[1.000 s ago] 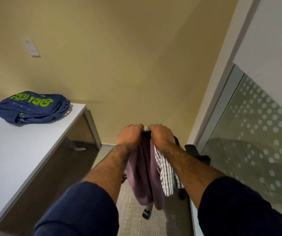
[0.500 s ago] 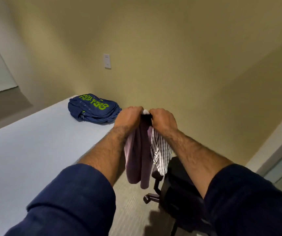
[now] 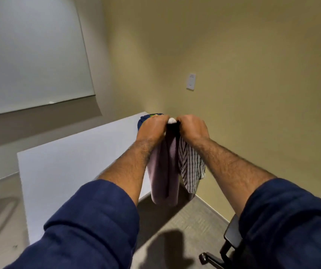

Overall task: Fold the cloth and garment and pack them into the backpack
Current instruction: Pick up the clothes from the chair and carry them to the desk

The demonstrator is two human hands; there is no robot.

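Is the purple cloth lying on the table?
No, the cloth and the garment hang in the air from the left hand and right hand.

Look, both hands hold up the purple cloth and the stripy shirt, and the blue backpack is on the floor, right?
Not quite. The blue backpack is not on the floor. It lies on the white table, mostly hidden behind the left hand, as the head view shows. The rest is right: the left hand and the right hand hold up the purple cloth and the stripy shirt.
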